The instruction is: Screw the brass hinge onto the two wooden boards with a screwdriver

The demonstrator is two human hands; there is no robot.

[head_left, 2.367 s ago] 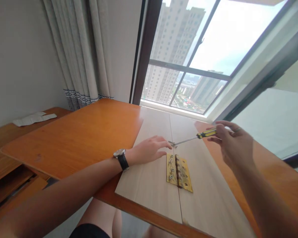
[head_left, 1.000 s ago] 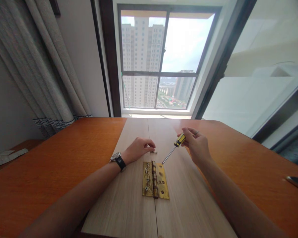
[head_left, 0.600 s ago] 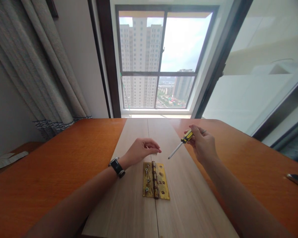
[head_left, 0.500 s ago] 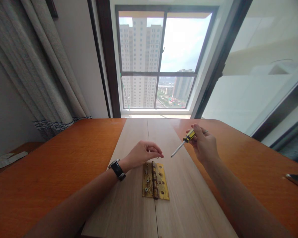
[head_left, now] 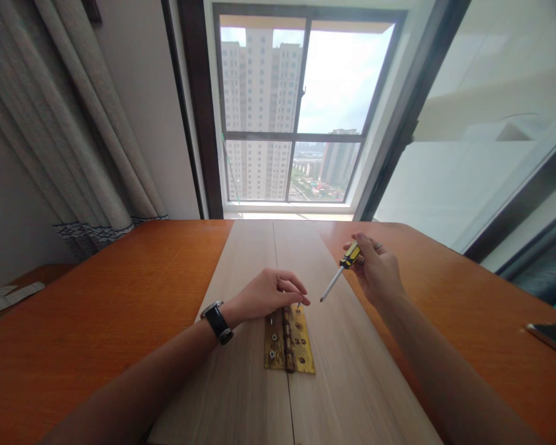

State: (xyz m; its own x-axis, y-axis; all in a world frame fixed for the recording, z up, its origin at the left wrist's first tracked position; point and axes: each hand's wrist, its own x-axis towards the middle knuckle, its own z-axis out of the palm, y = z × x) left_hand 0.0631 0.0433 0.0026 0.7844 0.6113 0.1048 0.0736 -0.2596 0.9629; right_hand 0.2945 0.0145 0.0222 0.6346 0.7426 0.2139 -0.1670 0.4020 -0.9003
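Observation:
My right hand (head_left: 375,266) grips a screwdriver (head_left: 349,254) by its yellow and black handle, its metal shaft slanting down to the left. The tip is in the air, a little right of my left hand (head_left: 278,289). Between the thumb and fingertips of that left hand a small screw (head_left: 299,304) is pinched, just over the top hole of a hinge's right leaf. The brass-coloured, stained hinge (head_left: 289,340) lies spread flat across the seam of two pale boards. Screws stand in its left leaf; the right leaf shows bare holes. My left hand covers the hinge's upper left corner.
Two pale wooden boards (head_left: 241,395) lie side by side on an orange-brown table (head_left: 97,309). A dark phone-like object (head_left: 553,340) rests at the right edge. Beyond the table are a window (head_left: 296,111) and a grey curtain (head_left: 60,123).
My left hand has come down and slightly right with the screw, onto the top of the hinge's right leaf. The screwdriver has tilted a bit steeper, its tip slightly lower.

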